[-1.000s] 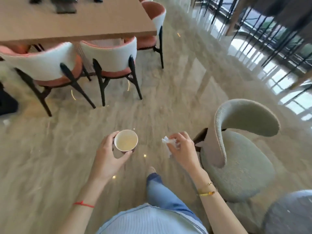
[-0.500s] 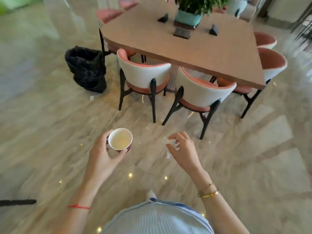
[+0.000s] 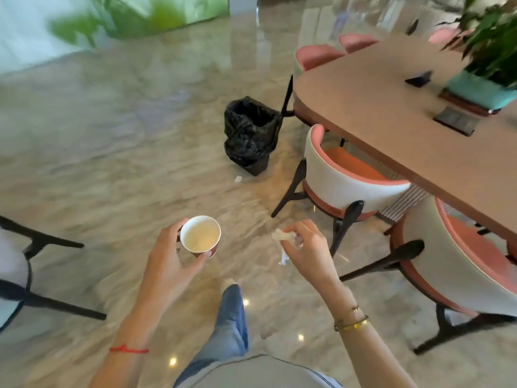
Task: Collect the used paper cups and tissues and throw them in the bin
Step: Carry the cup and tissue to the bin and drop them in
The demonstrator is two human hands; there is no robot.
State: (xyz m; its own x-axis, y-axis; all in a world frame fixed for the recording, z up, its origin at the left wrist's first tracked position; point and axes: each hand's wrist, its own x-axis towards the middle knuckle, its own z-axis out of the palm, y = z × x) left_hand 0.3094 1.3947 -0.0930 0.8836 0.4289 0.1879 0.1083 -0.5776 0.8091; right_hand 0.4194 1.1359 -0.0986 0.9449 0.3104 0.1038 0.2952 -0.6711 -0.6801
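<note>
Head view: left hand curled around upright paper cup; right hand pinching crumpled tissue; black-lined bin ahead on floor, beside table.

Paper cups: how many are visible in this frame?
1. The paper cup is held upright in the left hand, above the floor, short of the bin. Any cups already inside the bin would be hidden.

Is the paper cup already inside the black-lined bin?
No, the paper cup is held in the left hand, well short of the bin standing by the table.
</note>
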